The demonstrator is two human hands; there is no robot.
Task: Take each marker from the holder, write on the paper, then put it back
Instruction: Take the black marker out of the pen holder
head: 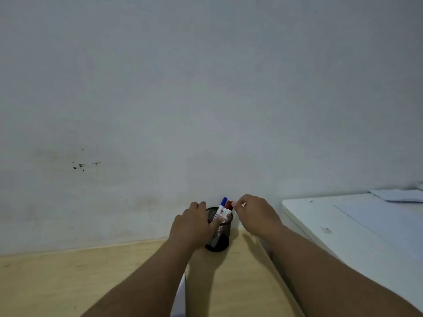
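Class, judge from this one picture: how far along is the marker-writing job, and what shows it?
Nothing visibly done: the little paper that shows bears no writing. In hand: the left hand steadies the black mesh holder, while the right hand pinches the red-capped marker, not yet lifted out. Left: writing with it, returning it, then the same for the blue-capped marker.

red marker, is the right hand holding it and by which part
Yes, it seems so: the right hand pinches the red marker at its cap end, while the marker stands in the mesh holder. The left hand grips the holder's side.
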